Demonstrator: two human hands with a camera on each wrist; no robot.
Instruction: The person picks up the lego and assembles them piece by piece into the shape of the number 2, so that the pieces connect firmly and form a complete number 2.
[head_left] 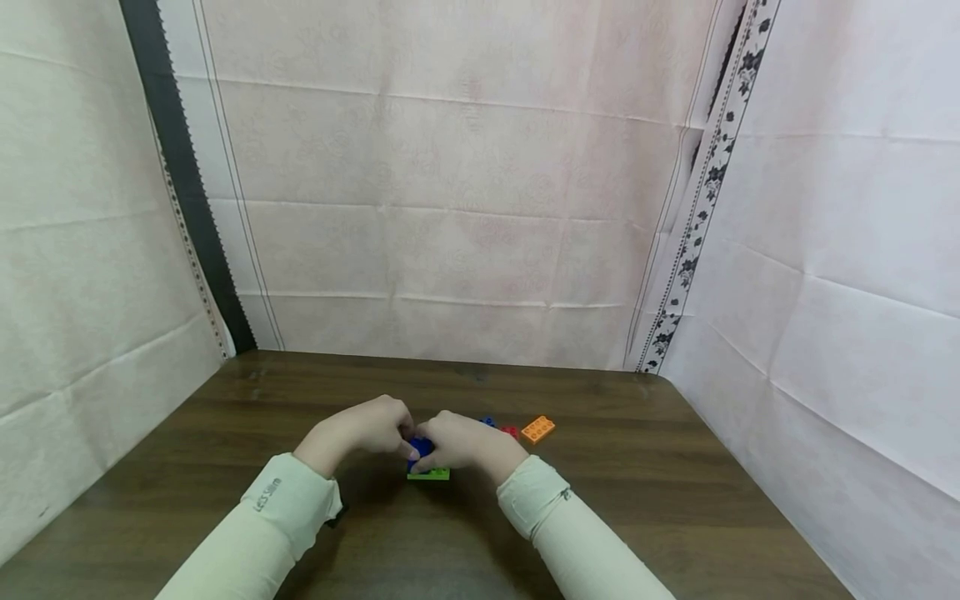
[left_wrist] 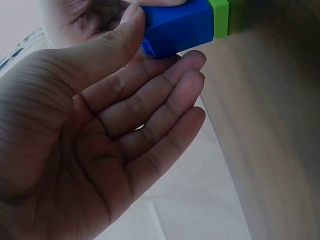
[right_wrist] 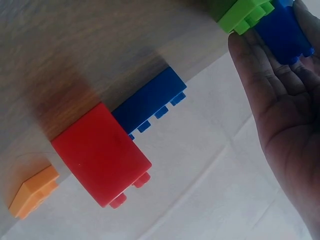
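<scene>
Both hands meet over a blue toy building block that stands on a flat green building block near the middle of the table. My left hand holds the blue block from the left, its thumb on one side; the other fingers are loosely bent, as the left wrist view shows. From the right, my right hand grips the same blue block between thumb and fingers. In the right wrist view, studs show along the edge of the green block, beside the right fingertips.
Right of the hands lie an orange block, a red block and a long blue block. The brown wooden table is bordered by pale cloth walls at the back and both sides.
</scene>
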